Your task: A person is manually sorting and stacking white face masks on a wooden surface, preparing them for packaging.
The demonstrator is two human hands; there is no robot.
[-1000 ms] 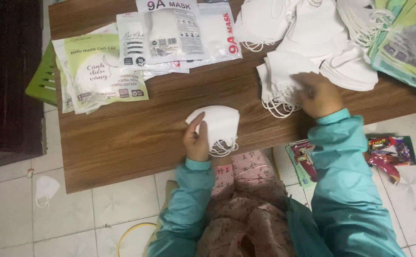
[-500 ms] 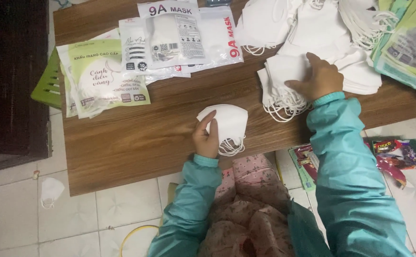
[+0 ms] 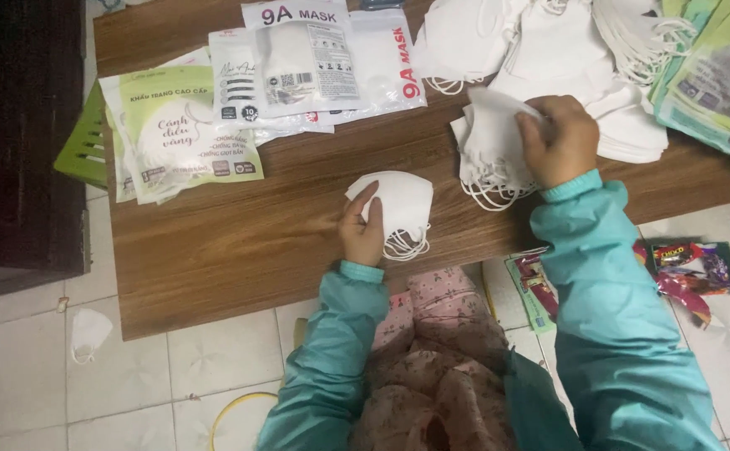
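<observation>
Holding, left hand: my left hand (image 3: pixel 362 234), at lower centre of the frame, is clamped on a small stack of folded white masks (image 3: pixel 398 205), whose ear loops hang over the table edge.
Right hand: my right hand (image 3: pixel 559 140), at upper right of centre, pinches one white mask (image 3: pixel 490 125) lifted off the pile of loose masks (image 3: pixel 549 58).
Hands: apart, each gripping its own masks.
Table: I see a brown wooden table (image 3: pixel 240 242) under both.
Packets: printed mask packets (image 3: pixel 240 100) lie at upper left.
Floor: a stray mask (image 3: pixel 89 332) lies on the tiles at lower left.
</observation>
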